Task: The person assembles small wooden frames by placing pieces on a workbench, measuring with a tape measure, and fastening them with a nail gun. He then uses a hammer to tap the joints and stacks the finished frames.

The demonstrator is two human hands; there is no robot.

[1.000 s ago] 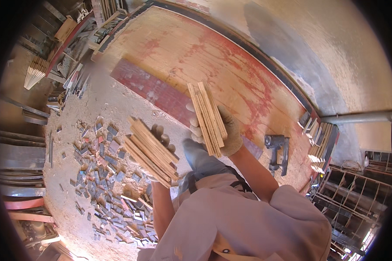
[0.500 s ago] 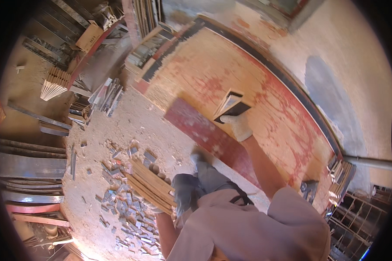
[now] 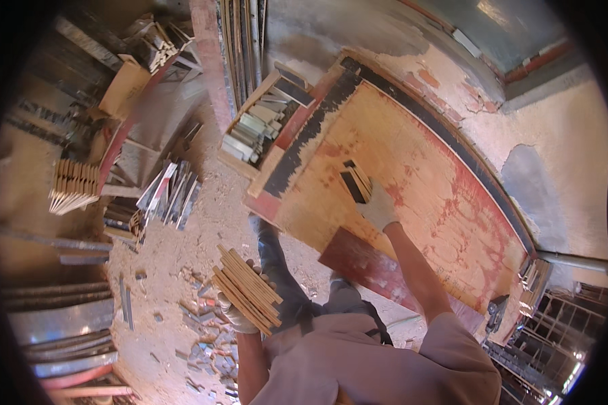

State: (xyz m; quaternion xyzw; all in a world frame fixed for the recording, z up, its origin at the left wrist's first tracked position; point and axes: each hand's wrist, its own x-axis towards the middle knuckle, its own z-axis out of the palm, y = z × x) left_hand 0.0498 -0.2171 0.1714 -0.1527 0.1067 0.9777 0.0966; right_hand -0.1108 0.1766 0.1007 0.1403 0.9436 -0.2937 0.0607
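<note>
My left hand (image 3: pixel 239 314), in a pale glove, grips a bundle of thin wooden strips (image 3: pixel 250 289) low beside my legs, over the floor. The strips lie side by side, their light edges upward; part of the hand is hidden under them. Above the worktable (image 3: pixel 446 233), my gloved right hand (image 3: pixel 380 206) holds a few short wooden strips (image 3: pixel 355 185) with dark faces and light edges. Whether these touch the tabletop I cannot tell. The tabletop is bare wood with red stains and a black border.
A wooden box of grey and pale blocks (image 3: pixel 255 128) sits at the table's far left corner. A dark red board (image 3: pixel 371 263) runs along its near edge. Small offcuts (image 3: pixel 206 351) litter the floor. Stacked strips (image 3: pixel 74 182) and curved panels (image 3: pixel 64 324) stand at left.
My view has shifted toward the table's left end, and I have stepped that way. The strips in my right hand have turned and come closer together. Both hands keep their hold.
</note>
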